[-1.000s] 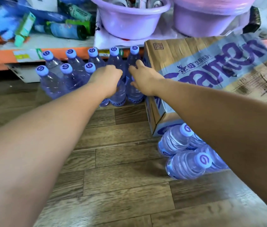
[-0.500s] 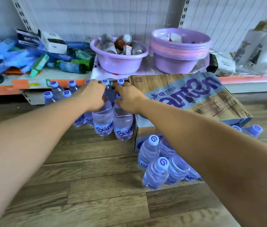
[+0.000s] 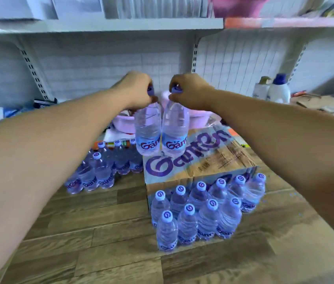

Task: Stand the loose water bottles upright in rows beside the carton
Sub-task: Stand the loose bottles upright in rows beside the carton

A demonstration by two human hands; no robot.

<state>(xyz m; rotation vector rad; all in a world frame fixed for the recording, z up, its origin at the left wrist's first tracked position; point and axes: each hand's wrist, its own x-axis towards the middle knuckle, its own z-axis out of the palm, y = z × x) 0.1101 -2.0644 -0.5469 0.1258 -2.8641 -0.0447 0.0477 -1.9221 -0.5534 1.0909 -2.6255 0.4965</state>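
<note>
My left hand (image 3: pixel 136 90) grips one clear water bottle (image 3: pixel 147 130) by its purple cap. My right hand (image 3: pixel 188 90) grips a second water bottle (image 3: pixel 175 132) the same way. Both bottles hang upright, side by side, in the air above the near-left corner of the brown carton (image 3: pixel 199 160). Several bottles (image 3: pixel 199 210) stand upright in rows on the floor against the carton's near side. Another upright group of bottles (image 3: pixel 104 171) stands to the carton's left.
A low shelf behind the carton carries pale purple basins (image 3: pixel 197 117) and packets. White detergent jugs (image 3: pixel 272 89) stand at the right on that shelf. An upper shelf board (image 3: pixel 100 25) runs overhead. Wood-pattern floor (image 3: pixel 100 232) spreads in front.
Both hands have lifted a bottle each from the left group, up and to the right over the carton. The camera has tilted up, and the near rows show upright.
</note>
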